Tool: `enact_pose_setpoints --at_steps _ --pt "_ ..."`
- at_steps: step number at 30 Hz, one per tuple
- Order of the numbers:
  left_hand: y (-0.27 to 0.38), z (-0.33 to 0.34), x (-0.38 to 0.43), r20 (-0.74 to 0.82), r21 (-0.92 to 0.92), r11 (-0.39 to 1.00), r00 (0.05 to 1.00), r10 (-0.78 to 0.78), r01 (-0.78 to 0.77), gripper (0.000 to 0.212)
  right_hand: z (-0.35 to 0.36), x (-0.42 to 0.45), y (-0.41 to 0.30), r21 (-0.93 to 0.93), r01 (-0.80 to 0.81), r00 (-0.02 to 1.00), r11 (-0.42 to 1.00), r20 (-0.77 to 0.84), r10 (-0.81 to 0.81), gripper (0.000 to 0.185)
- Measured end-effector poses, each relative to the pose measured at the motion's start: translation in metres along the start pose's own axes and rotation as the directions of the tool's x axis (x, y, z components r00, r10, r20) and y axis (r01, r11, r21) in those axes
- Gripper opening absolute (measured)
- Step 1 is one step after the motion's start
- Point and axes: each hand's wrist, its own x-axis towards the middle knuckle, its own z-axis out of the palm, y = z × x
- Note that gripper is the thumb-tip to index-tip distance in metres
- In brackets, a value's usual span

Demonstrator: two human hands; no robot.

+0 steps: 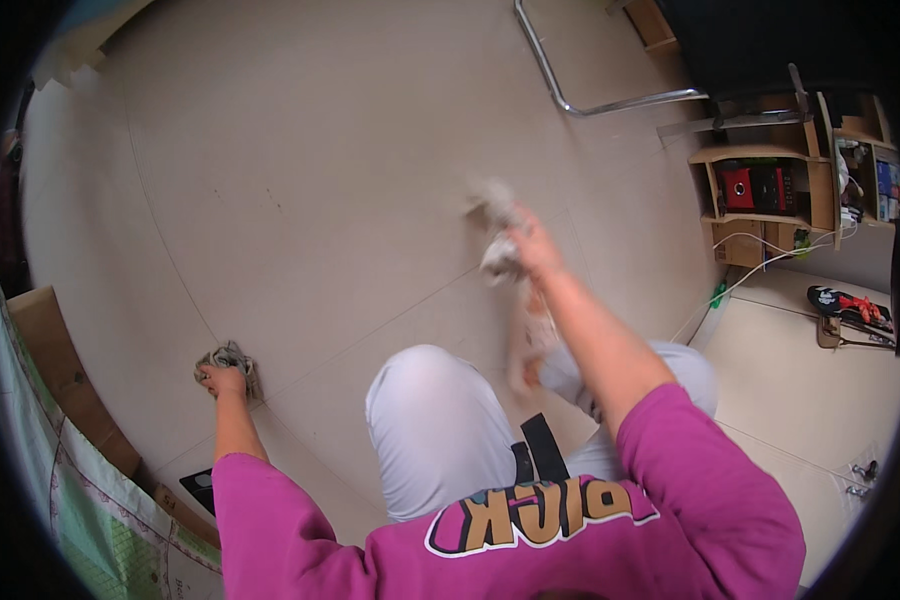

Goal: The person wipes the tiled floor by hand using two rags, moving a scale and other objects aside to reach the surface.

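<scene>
My left hand (pixel 226 380) grips a crumpled grey-green cloth (pixel 230 356) and presses it on the tiled floor (pixel 330 247), out to the left of my knees. My right hand (pixel 532 244) holds a pale grey cloth (pixel 501 259) over the floor, ahead of my right knee. That hand and its cloth are blurred, so whether the cloth touches the tiles cannot be told. Small dark marks (pixel 273 199) show on the floor between the two cloths, farther ahead. A bare foot, also blurred, lies just below my right forearm.
A bent chrome tube leg (pixel 585 112) rests at the upper right. Beyond it stands a wooden shelf unit (pixel 765 154) with a red and black device (pixel 757 187). A white cable (pixel 757 266) runs down to the floor. Cardboard (pixel 67 375) and a patterned cloth (pixel 82 487) line the left side.
</scene>
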Motion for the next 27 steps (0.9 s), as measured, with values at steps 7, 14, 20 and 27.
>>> enact_pose_setpoints --at_steps 7,14,20,27 --pt "-0.018 0.000 0.007 -0.019 0.015 0.992 0.992 0.127 -0.127 0.070 -0.030 0.123 0.062 0.473 -0.111 0.939 0.874 -0.239 0.248 0.048" --pt "-0.035 -0.013 0.006 -0.043 -0.064 0.985 0.986 0.160 -0.162 0.070 0.135 0.119 0.003 -0.671 0.393 0.883 0.629 0.084 -0.462 0.054" --pt "-0.004 -0.017 -0.025 -0.030 -0.045 0.997 0.997 0.068 -0.069 0.074 0.210 -0.015 0.017 -0.495 0.791 0.611 0.359 0.663 -0.432 0.053" --pt "0.021 -0.022 -0.046 0.013 -0.109 0.994 1.000 0.026 -0.024 0.074 0.194 -0.060 -0.036 -0.082 0.702 0.412 0.708 0.857 -0.309 0.045"
